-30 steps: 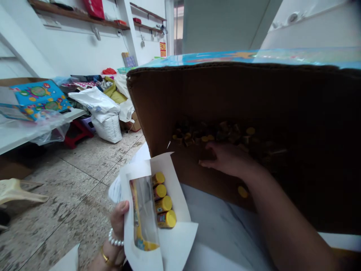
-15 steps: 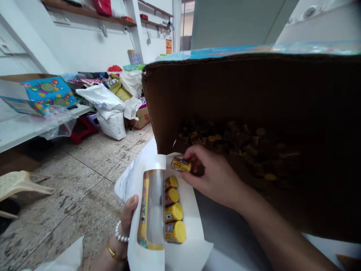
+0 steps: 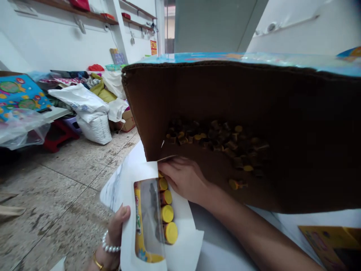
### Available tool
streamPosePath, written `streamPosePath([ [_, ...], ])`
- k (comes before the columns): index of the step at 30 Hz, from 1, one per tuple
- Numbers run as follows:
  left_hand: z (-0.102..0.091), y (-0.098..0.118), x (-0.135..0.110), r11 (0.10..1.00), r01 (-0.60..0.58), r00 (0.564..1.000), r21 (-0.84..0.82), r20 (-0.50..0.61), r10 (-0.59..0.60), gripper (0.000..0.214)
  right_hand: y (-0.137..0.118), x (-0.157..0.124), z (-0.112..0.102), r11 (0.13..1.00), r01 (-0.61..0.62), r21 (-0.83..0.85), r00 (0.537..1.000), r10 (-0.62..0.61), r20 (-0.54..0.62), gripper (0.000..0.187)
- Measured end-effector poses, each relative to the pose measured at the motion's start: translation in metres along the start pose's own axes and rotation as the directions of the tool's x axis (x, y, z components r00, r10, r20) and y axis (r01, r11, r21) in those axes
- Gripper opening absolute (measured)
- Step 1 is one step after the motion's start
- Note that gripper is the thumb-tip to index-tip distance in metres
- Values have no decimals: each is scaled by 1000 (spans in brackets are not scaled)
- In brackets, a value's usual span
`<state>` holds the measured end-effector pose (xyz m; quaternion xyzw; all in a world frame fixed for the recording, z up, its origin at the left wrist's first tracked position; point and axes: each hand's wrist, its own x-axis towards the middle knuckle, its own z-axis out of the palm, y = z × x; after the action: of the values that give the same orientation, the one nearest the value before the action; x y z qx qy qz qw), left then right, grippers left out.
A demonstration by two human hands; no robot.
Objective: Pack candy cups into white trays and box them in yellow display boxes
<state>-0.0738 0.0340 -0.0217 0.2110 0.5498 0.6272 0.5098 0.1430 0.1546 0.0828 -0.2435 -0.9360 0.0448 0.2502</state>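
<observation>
My left hand (image 3: 118,224), with a pearl bracelet and a gold bangle at the wrist, grips the left side of a white carton (image 3: 143,169) with a clear window. A row of small yellow-lidded tubs (image 3: 167,213) lies along the carton's open right side. My right hand (image 3: 184,177) is at the carton's far end, its fingers closed and reaching into the opening. At its fingertips shows a sliver of another small tub (image 3: 160,174), mostly hidden by the hand. Beyond, a big cardboard box (image 3: 197,90) lies with its opening towards me and holds many loose tubs (image 3: 225,139).
A flat yellow printed carton (image 3: 321,241) lies at the lower right on the marbled white table (image 3: 113,190). On the left are white sacks (image 3: 94,126), a red stool (image 3: 58,133) and a blue printed box (image 3: 22,94). One tub (image 3: 233,184) lies near the big box's front edge.
My right hand has moved left and down with a small tub, from above the row to the carton's far end. The view has shifted right. My left hand keeps its hold.
</observation>
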Motion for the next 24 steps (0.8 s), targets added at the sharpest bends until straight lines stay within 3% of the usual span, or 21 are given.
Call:
streamPosePath([
  [2, -3, -3, 4, 994, 9, 998, -111, 61, -2, 35, 4, -3, -22, 1000, 5, -22, 997, -7, -81, 26],
  [3, -6, -4, 6, 986, 17, 996, -164, 88, -3, 32, 8, -6, -36, 997, -54, -51, 991, 48, -123, 26],
  [5, -12, -5, 13, 971, 37, 990, -237, 139, -4, 26, 19, -19, -66, 937, -309, -162, 948, 289, -137, 30],
  [6, -17, -6, 16, 961, 51, 986, -273, 165, -5, 24, 26, -28, -78, 862, -448, -237, 893, 442, -80, 36],
  [8, -28, -10, 24, 937, 99, 971, -336, 237, -17, 22, 38, -50, -93, 690, -605, -398, 714, 691, 114, 50],
  [10, -37, -19, 29, 906, 189, 938, -378, 342, -53, 20, 46, -73, -93, 598, -629, -497, 537, 796, 278, 52],
  [12, -38, -28, 27, 873, 275, 908, -403, 409, -97, 14, 47, -90, -82, 573, -622, -533, 464, 819, 339, 47],
  [15, -21, -30, 12, 835, 293, 922, -467, 369, -117, 5, 42, -98, -61, 579, -599, -554, 447, 815, 369, 38],
  [20, 20, -6, -7, 802, 142, 970, -580, 242, 4, 16, 35, -86, -52, 630, -572, -525, 468, 777, 421, 37],
  [22, 27, 2, -9, 813, 76, 974, -578, 218, 63, 19, 31, -83, -57, 631, -597, -496, 507, 776, 377, 34],
  [24, 29, 7, -11, 826, 56, 973, -561, 216, 81, 25, 22, -80, -64, 642, -656, -397, 578, 766, 282, 30],
])
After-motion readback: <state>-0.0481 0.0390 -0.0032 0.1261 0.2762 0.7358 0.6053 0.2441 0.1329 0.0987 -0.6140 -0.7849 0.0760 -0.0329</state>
